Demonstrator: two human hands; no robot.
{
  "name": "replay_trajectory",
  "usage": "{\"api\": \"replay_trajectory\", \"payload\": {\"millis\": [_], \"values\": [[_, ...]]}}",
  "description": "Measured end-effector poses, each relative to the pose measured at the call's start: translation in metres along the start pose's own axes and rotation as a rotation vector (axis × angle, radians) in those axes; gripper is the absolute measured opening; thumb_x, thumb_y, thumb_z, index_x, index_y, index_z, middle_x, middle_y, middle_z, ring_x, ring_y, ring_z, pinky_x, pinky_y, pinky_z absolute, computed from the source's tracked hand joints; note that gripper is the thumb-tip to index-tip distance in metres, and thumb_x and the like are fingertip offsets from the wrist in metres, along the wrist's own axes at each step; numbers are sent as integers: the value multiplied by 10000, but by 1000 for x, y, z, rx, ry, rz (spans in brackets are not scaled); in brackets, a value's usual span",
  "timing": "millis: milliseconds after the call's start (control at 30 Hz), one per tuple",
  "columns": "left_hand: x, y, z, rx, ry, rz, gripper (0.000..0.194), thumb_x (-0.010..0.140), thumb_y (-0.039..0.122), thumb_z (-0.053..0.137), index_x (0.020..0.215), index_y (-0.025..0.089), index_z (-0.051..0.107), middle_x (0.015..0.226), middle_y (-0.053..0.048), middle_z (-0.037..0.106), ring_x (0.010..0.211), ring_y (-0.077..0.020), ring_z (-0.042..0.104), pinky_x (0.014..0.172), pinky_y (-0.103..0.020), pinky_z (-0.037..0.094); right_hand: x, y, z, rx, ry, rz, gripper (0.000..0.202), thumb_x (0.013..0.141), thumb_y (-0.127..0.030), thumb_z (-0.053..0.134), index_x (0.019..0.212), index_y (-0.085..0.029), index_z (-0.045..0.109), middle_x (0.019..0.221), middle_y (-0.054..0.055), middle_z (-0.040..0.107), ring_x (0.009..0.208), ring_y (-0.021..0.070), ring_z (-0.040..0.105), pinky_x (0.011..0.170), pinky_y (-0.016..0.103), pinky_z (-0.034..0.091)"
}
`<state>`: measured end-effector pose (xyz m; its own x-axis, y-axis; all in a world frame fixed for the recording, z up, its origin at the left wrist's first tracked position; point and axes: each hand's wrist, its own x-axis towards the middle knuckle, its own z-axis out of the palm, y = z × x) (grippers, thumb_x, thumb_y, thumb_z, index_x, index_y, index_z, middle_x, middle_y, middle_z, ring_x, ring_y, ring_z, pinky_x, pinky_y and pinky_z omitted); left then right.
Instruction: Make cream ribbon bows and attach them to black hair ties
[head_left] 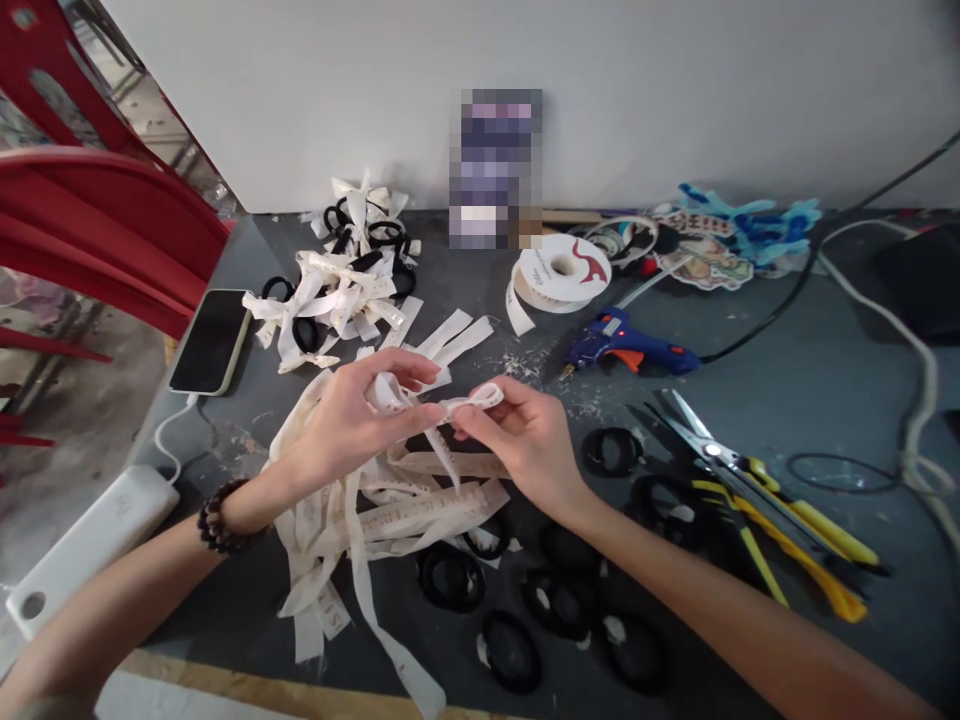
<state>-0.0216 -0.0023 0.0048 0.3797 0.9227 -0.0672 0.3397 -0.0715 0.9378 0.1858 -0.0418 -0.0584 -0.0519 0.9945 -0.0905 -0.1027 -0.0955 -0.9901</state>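
Observation:
Between my two hands is a white ribbon bent into loops, with one tail hanging down. My left hand pinches the ribbon's left part, a loop showing between thumb and fingers. On the other side my right hand grips a small loop between thumb and forefinger. Beneath them lies a heap of cut printed ribbon strips. Several black hair ties are scattered at the front and right of the heap. Finished-looking white bows on black hair ties are piled at the back left.
A blue glue gun with a black cable lies behind my right hand, near a ribbon spool. Scissors and yellow-handled pliers rest at right. A phone and white power strip sit left, beside a red chair.

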Motion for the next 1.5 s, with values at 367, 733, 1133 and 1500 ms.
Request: {"api": "replay_trajectory", "payload": {"millis": [367, 733, 1133, 1500], "values": [[1, -6, 10, -61, -105, -155, 196, 867, 418, 818, 843, 224, 828, 739, -30, 729, 633, -149, 600, 562, -235, 422, 0, 8, 0, -33, 2, 6, 294, 874, -505, 831, 829, -256, 681, 780, 9, 776, 727, 213, 749, 698, 343, 617], [3, -17, 10, -193, -165, -163, 158, 818, 353, 879, 883, 217, 830, 771, -23, 724, 696, -141, 607, 666, -234, 473, 1, 6, 2, 73, 16, 26, 374, 859, -578, 816, 797, -267, 617, 717, -11, 761, 669, 199, 737, 659, 350, 637], [-3, -9, 18, -158, -131, 2, 211, 939, 276, 773, 1139, 211, 789, 970, -69, 805, 867, -193, 743, 748, -267, 529, 3, 8, 0, 85, 20, -20, 407, 859, -563, 833, 775, -270, 565, 693, -30, 713, 645, 177, 704, 648, 331, 612], [-1, -6, 11, -93, -229, -167, 298, 966, 407, 735, 1149, 172, 711, 879, -69, 793, 786, -182, 720, 686, -265, 510, 4, 5, 2, 40, 54, 19, 398, 826, -564, 860, 818, -254, 613, 666, -37, 702, 575, 153, 693, 586, 294, 594]]}}
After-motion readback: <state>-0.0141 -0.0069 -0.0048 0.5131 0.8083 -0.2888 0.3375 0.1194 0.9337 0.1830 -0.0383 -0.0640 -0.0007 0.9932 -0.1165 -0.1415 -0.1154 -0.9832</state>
